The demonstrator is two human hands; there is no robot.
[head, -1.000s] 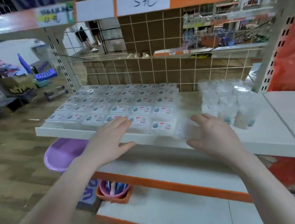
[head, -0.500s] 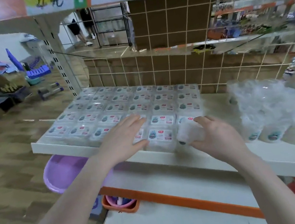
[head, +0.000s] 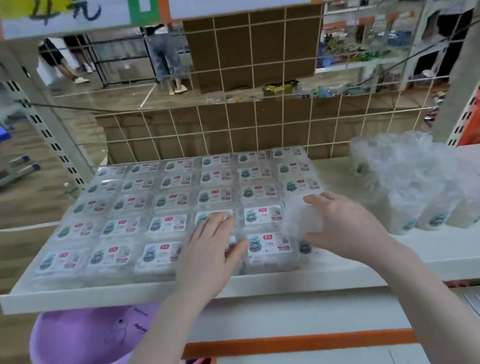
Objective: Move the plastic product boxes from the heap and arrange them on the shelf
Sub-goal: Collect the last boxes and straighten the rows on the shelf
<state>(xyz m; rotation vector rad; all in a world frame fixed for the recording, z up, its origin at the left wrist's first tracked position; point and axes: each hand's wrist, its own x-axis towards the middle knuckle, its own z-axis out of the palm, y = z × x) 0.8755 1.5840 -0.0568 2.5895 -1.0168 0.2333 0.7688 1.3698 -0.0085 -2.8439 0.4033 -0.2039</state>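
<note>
While most of the white shelf (head: 117, 289) was already tiled with clear plastic product boxes (head: 171, 199) in neat rows reaching back to the wire grid, the job was not finished. The left hand (head: 212, 250) lay flat, fingers straight, pressing on the front boxes. The right hand (head: 339, 225) curled round one clear box (head: 300, 219) at the right end of the grid — seemingly settling it into the unfinished last column. Just to the right, a heap (head: 416, 181) of the same boxes sat on the shelf in loose clear wrapping — so I judged a good many remained.
</note>
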